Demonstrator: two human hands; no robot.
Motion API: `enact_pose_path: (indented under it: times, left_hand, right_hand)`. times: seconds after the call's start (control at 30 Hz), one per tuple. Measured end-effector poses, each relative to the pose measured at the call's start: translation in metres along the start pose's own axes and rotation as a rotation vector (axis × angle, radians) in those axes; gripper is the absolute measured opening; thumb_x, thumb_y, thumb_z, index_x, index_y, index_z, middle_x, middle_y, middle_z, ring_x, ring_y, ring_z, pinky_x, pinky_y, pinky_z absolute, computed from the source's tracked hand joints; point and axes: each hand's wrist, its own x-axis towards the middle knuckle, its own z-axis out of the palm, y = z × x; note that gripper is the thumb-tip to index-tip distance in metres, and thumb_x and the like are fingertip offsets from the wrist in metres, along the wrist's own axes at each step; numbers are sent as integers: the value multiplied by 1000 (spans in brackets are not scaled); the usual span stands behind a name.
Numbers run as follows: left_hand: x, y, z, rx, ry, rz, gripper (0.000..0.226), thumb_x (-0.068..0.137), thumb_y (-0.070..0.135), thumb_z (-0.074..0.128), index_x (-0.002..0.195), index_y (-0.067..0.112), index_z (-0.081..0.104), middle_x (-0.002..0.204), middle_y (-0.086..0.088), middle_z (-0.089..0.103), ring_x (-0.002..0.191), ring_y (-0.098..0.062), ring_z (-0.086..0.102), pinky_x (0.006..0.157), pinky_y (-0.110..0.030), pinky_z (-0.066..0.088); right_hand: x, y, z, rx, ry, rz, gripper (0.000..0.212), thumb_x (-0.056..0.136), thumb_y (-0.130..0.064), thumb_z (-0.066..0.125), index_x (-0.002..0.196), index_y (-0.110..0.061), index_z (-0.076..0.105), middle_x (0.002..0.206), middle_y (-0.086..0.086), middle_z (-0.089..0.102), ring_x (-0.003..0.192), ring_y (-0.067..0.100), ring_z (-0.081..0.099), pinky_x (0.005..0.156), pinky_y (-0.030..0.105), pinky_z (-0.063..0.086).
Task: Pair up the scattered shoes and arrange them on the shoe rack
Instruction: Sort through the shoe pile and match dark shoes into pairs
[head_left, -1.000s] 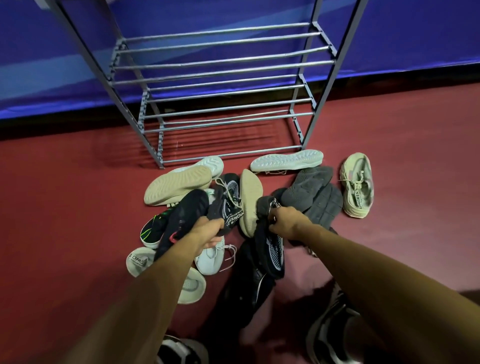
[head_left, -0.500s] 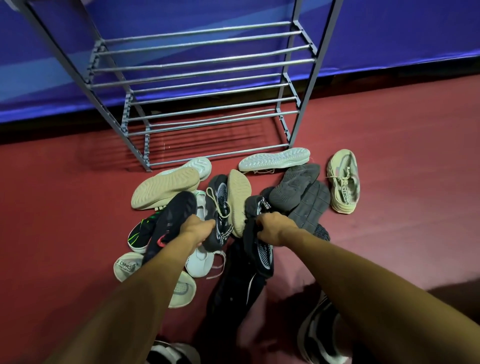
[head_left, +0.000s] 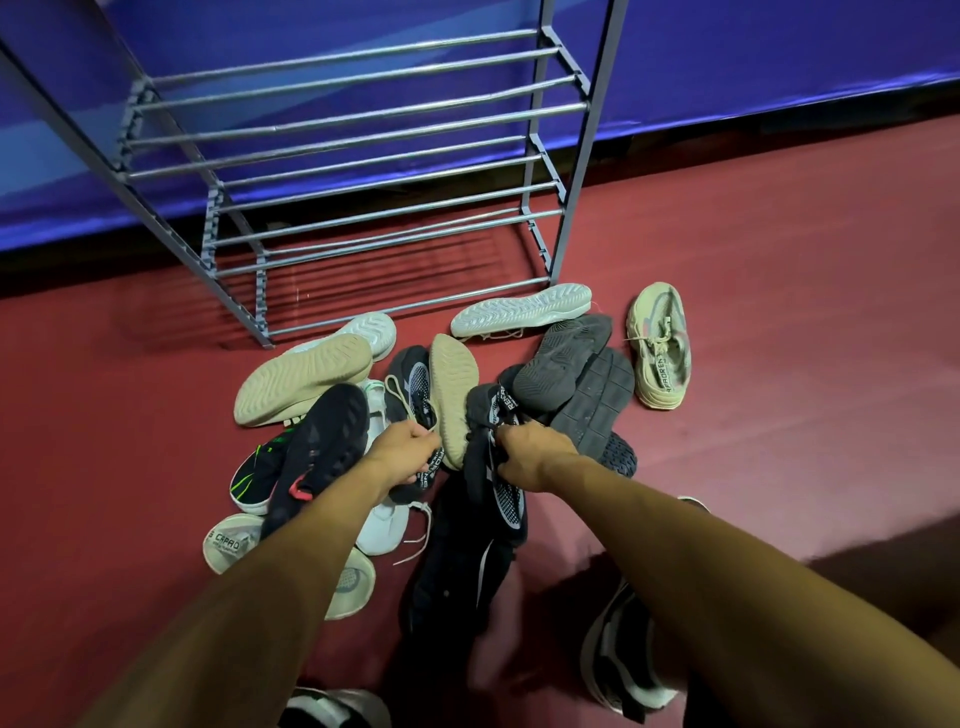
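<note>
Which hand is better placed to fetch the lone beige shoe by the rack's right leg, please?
Right hand, probably: the beige shoe lies out to the right, nearest it. But it holds a black shoe, the left hand a matching shoe.

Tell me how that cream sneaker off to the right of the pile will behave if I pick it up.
The cream sneaker probably lifts easily: its knit-looking upper seems soft and may fold when gripped. The thick sole should stay fairly stiff. Its loose lace will likely dangle.
</note>
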Motion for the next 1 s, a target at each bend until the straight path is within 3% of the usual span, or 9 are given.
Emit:
enact_pose_path:
  times: [0.27,0.57,0.73,0.87,1.0]
  left_hand:
    - [1,0,9,40,-20,12,8,90,20,53,82,17,54,77,-7,55,69,-20,50,57,-25,42]
    - [10,27,48,100,-29,126,6,88,22,60,87,19,66,73,3,62,77,-19,60,76,-29,49]
    - [17,51,64,95,-45,149,9,87,23,61,93,20,68,86,-2,70,89,-22,67,85,-37,54]
    - [25,67,88,71,-119,135,8,90,17,58,92,18,65,83,-6,68,78,-20,65,71,-34,56]
    - [33,68,115,67,-237,34,12,91,20,58,101,15,60,86,-3,60,75,-18,59,60,-27,48]
  right_hand:
    - [2,16,8,-39,130,108,28,89,-22,56,116,-15,59,115,8,66,105,34,64,79,40,48]
    - [10,31,9,-26,231,184,34,92,-18,55,125,-12,53,124,12,55,115,35,57,83,45,50]
    - [13,46,3,109,248,241,41,92,-32,59,125,-11,48,122,13,56,112,37,58,82,43,48]
    - [12,67,1,202,275,367,45,94,-41,55,126,-9,48,126,15,54,117,39,58,89,46,49]
    - [12,90,5,308,250,517,65,88,-56,63,131,-11,42,130,15,50,121,38,55,94,47,47]
